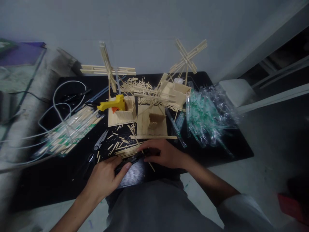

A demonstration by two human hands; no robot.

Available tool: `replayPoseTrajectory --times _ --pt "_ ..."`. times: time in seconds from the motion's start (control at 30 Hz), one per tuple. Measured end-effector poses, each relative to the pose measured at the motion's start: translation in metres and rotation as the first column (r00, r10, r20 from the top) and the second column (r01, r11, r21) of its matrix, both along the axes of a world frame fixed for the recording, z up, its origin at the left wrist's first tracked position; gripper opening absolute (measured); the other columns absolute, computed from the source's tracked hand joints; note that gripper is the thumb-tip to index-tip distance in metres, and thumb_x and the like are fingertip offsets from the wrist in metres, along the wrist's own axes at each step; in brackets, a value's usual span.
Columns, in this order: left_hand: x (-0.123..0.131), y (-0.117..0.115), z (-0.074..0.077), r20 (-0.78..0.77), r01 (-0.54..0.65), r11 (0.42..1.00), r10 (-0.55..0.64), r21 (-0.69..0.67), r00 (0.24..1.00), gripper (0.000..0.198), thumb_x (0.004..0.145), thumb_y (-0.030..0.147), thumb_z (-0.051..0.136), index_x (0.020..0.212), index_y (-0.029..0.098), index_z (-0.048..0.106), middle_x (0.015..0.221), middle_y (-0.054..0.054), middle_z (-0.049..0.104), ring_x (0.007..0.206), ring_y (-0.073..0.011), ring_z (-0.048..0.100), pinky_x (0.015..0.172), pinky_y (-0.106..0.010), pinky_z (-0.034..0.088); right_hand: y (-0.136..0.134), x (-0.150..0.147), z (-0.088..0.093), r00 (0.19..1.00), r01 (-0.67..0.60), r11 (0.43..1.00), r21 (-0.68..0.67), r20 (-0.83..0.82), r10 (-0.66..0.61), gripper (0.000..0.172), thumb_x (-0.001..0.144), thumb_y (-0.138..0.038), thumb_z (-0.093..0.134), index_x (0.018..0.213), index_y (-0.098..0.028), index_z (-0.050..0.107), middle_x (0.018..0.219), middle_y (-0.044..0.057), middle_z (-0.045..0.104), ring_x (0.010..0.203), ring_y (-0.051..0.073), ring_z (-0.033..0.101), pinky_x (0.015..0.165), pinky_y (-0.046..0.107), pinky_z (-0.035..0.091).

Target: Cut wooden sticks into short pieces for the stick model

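Near the table's front edge, my left hand [106, 175] is closed around a dark, elongated hand tool [134, 158], its exact kind hard to make out. My right hand [166, 153] is closed at the tool's far end, with a thin wooden stick [151, 166] passing between its fingers. Just behind the fingers lies a row of thin wooden sticks [126, 151]. Beyond the right hand, a square stick-built base [142, 124] carries a low curved wall and a cross of blades. Scissors [98, 145] with dark handles rest left of the hands.
A yellow glue gun [112, 103] lies on another stick-built base [113, 120]. Bagged sticks [74, 130] and a white cable [54, 106] occupy the left. Crumpled plastic packaging [205, 112] covers the right, beside a windmill-like model [187, 59]. Cut pieces [137, 85] are piled behind.
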State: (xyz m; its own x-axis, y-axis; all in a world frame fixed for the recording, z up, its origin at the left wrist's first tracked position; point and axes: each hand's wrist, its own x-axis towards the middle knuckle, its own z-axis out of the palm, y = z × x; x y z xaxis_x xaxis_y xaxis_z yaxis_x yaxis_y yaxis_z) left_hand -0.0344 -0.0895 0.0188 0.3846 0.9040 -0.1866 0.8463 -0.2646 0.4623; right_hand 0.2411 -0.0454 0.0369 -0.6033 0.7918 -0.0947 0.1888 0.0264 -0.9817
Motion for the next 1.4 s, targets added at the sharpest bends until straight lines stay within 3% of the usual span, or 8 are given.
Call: replayPoseTrajectory --times 0.33,0.57,0.67,0.77,0.93,1.07,1.23,1.4 --pt "0.004 0.002 0.002 -0.085 -0.038 0.998 0.033 -0.050 0.996 0.061 0.100 0.063 0.036 0.086 0.021 0.079 0.083 -0.009 0.079 0.078 -0.0279 0.076 0.068 -0.033 0.052 -0.001 -0.002 -0.006 1.000 0.020 0.999 -0.033 0.019 -0.019 0.039 0.084 -0.010 0.080 0.119 -0.025 0.077 0.113 0.003 0.078 0.088 0.016 0.071 0.081 0.027 0.055" --pt "-0.007 0.010 0.006 -0.018 -0.313 0.930 0.315 -0.193 0.949 0.064 0.091 0.074 0.044 0.076 0.021 0.076 0.065 -0.007 0.074 0.065 -0.0278 0.071 0.060 -0.032 0.047 -0.004 -0.002 -0.004 0.995 0.084 0.992 -0.093 -0.037 -0.088 0.033 0.085 -0.017 0.079 0.118 -0.023 0.077 0.097 0.002 0.077 0.076 0.014 0.071 0.072 0.024 0.056" --pt "-0.006 0.012 0.008 0.245 -0.408 0.876 0.467 -0.256 0.850 0.059 0.082 0.074 0.059 0.084 0.018 0.079 0.073 -0.006 0.077 0.069 -0.0260 0.070 0.062 -0.030 0.049 -0.006 -0.003 -0.003 0.998 0.007 0.995 -0.102 -0.069 -0.014 0.030 0.085 -0.018 0.080 0.115 -0.022 0.077 0.103 0.003 0.076 0.077 0.013 0.071 0.073 0.023 0.056" --pt "0.004 0.014 0.009 0.453 -0.496 0.798 0.603 -0.343 0.657 0.052 0.075 0.066 0.073 0.086 0.015 0.079 0.067 -0.003 0.071 0.059 -0.0198 0.061 0.054 -0.026 0.045 -0.009 -0.006 -0.003 0.990 -0.118 0.990 -0.070 -0.089 0.112 0.022 0.087 -0.020 0.079 0.109 -0.020 0.079 0.099 0.003 0.077 0.079 0.013 0.071 0.075 0.022 0.055" --pt "0.022 0.022 0.007 0.543 -0.557 0.694 0.713 -0.456 0.444 0.044 0.072 0.056 0.082 0.087 0.014 0.079 0.048 0.005 0.050 0.046 -0.0121 0.043 0.045 -0.023 0.035 -0.014 -0.009 -0.005 0.967 -0.250 0.965 -0.075 -0.064 0.246 0.017 0.090 -0.020 0.076 0.107 -0.020 0.080 0.097 0.003 0.079 0.082 0.014 0.072 0.077 0.022 0.055" --pt "0.029 0.031 0.009 0.555 -0.561 0.720 0.683 -0.408 0.474 0.039 0.067 0.052 0.085 0.073 0.016 0.077 0.058 -0.001 0.063 0.062 -0.0188 0.061 0.057 -0.026 0.049 -0.014 -0.004 -0.007 0.966 -0.258 0.965 -0.052 -0.013 0.257 0.019 0.091 -0.015 0.074 0.108 -0.020 0.080 0.099 0.003 0.079 0.084 0.015 0.073 0.080 0.022 0.054" --pt "0.032 0.035 0.008 0.561 -0.563 0.734 0.667 -0.380 0.491 0.046 0.063 0.056 0.086 0.086 0.017 0.080 0.087 -0.007 0.079 0.084 -0.0256 0.071 0.080 -0.032 0.056 -0.011 0.004 -0.006 0.972 -0.236 0.971 0.031 0.028 0.235 0.019 0.092 -0.016 0.074 0.110 -0.019 0.080 0.101 0.005 0.079 0.090 0.016 0.073 0.084 0.024 0.053" --pt "0.034 0.032 0.001 0.518 -0.514 0.749 0.661 -0.418 0.542 0.041 0.065 0.056 0.085 0.073 0.016 0.077 0.068 -0.004 0.071 0.070 -0.0224 0.067 0.069 -0.030 0.054 -0.013 0.004 0.000 0.967 -0.252 0.968 0.016 0.026 0.252 0.019 0.093 -0.012 0.072 0.108 -0.019 0.080 0.099 0.004 0.079 0.088 0.015 0.073 0.083 0.023 0.054"
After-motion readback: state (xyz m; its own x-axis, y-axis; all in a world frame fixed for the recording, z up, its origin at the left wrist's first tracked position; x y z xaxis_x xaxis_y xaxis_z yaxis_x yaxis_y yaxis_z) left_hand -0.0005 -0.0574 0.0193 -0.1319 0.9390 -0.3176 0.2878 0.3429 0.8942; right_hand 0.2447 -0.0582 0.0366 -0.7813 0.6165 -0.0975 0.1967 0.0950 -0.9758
